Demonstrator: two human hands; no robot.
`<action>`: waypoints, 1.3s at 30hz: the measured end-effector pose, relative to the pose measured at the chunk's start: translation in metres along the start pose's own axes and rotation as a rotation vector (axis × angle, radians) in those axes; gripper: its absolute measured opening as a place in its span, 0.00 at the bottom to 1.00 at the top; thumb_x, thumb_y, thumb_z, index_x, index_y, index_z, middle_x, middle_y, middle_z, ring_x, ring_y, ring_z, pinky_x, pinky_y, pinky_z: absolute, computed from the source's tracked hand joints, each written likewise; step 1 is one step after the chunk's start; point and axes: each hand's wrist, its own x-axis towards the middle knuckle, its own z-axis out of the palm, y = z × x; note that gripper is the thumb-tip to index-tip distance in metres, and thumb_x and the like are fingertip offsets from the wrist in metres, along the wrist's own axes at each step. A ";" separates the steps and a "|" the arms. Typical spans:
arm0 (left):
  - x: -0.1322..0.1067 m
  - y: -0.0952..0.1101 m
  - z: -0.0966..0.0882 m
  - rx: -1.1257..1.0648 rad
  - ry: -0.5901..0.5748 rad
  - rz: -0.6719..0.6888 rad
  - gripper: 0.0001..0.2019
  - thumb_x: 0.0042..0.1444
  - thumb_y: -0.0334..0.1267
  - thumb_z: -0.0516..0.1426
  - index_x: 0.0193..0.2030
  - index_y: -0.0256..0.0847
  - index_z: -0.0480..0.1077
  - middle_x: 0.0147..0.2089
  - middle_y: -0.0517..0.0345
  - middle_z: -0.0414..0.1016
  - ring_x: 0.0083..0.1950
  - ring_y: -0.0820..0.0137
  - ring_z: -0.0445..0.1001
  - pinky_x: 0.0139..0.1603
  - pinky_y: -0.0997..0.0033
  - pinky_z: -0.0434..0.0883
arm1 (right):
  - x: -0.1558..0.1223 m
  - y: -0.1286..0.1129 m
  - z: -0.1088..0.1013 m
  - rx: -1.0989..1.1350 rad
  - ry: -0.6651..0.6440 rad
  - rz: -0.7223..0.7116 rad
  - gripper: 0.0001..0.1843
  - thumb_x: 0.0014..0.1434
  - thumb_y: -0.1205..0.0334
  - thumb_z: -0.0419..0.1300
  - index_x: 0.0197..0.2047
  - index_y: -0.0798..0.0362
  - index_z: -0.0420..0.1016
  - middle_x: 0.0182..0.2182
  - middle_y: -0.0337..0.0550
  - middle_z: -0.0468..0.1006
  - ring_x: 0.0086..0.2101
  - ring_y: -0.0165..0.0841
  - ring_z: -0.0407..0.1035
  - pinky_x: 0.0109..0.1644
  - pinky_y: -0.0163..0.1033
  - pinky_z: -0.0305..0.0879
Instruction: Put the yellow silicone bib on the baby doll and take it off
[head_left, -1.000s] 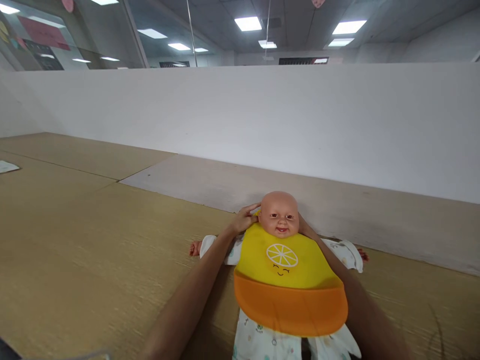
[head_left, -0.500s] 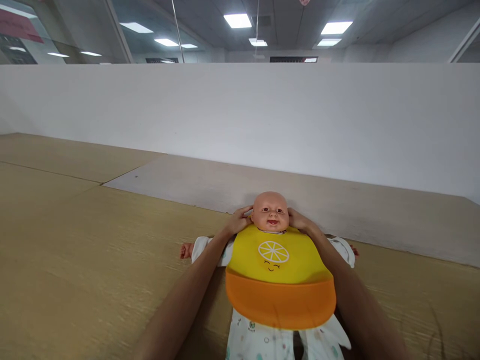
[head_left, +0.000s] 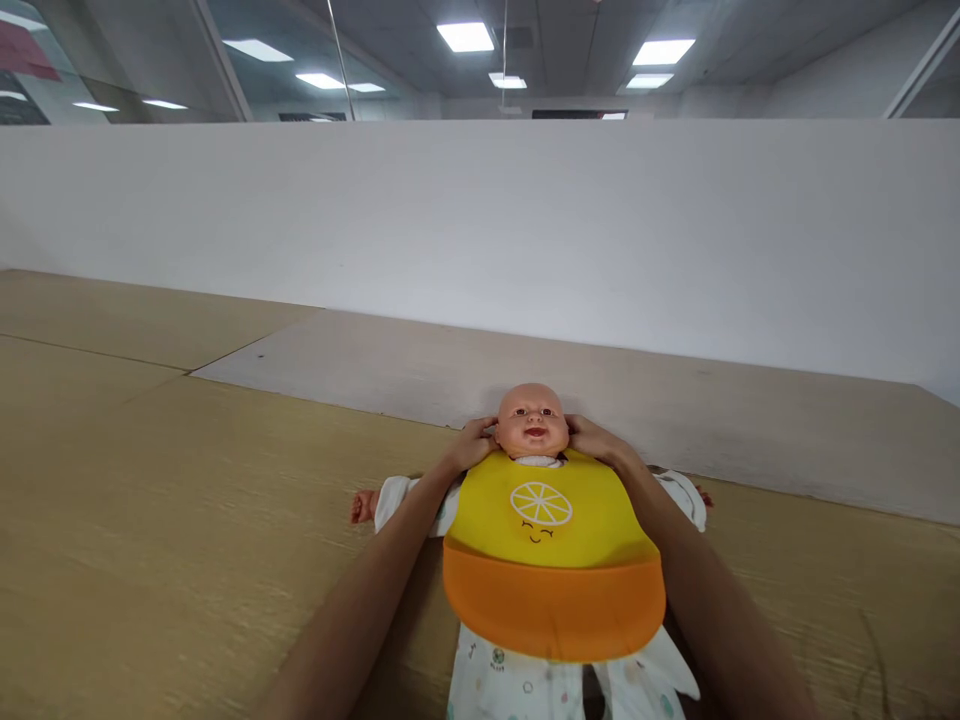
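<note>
A baby doll [head_left: 533, 415] in white printed clothes lies face up, arms spread to both sides. Over its chest is a yellow bib [head_left: 540, 510] with a lemon-slice print, and an orange catch pocket [head_left: 553, 605] at the bottom. My left hand [head_left: 475, 443] is at the left side of the doll's neck, fingers curled on the bib's upper end. On the other side my right hand [head_left: 594, 438] holds the bib's other upper end, fingertips going behind the neck. The fingertips of both hands and the ends of the bib are partly hidden behind the doll's head.
The doll lies on a tan wood-look surface [head_left: 187, 520]. Behind its head runs a pale grey panel [head_left: 420, 350], then a low white wall [head_left: 480, 220] with glass above it. Ceiling lights show through the glass.
The doll's head has tipped back a little, showing more of the white collar under its chin. Both hands stay beside the neck. The whole view has shifted slightly.
</note>
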 end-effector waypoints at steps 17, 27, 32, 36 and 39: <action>-0.004 0.002 0.000 0.047 0.013 0.006 0.22 0.44 0.37 0.54 0.46 0.35 0.76 0.47 0.50 0.81 0.49 0.58 0.76 0.51 0.61 0.71 | 0.000 0.012 -0.005 0.185 -0.049 0.046 0.24 0.46 0.65 0.63 0.48 0.58 0.76 0.46 0.49 0.79 0.44 0.40 0.73 0.45 0.39 0.71; -0.008 0.014 0.001 0.057 0.064 -0.033 0.20 0.41 0.40 0.54 0.40 0.34 0.77 0.42 0.50 0.82 0.45 0.57 0.76 0.46 0.63 0.72 | 0.000 0.016 -0.001 0.173 -0.006 0.051 0.26 0.45 0.64 0.60 0.50 0.57 0.75 0.47 0.48 0.79 0.44 0.41 0.74 0.41 0.38 0.72; -0.009 0.018 0.001 0.078 0.115 -0.092 0.19 0.41 0.41 0.54 0.38 0.35 0.78 0.39 0.52 0.82 0.42 0.59 0.75 0.43 0.66 0.71 | 0.001 0.018 0.000 0.116 0.016 -0.008 0.26 0.45 0.63 0.59 0.51 0.56 0.75 0.48 0.46 0.78 0.45 0.41 0.73 0.44 0.38 0.70; -0.011 0.021 0.001 0.017 0.145 -0.142 0.17 0.41 0.39 0.53 0.35 0.36 0.78 0.33 0.54 0.80 0.36 0.63 0.74 0.36 0.68 0.70 | -0.008 0.009 0.000 0.054 0.071 0.014 0.23 0.43 0.66 0.59 0.45 0.58 0.76 0.43 0.47 0.79 0.44 0.40 0.71 0.45 0.38 0.69; -0.018 0.022 0.000 0.009 0.190 -0.144 0.15 0.41 0.38 0.53 0.33 0.36 0.77 0.30 0.56 0.78 0.33 0.65 0.73 0.34 0.69 0.68 | -0.019 0.003 -0.001 0.065 0.104 0.038 0.22 0.43 0.67 0.61 0.45 0.57 0.75 0.41 0.47 0.79 0.42 0.38 0.71 0.44 0.36 0.68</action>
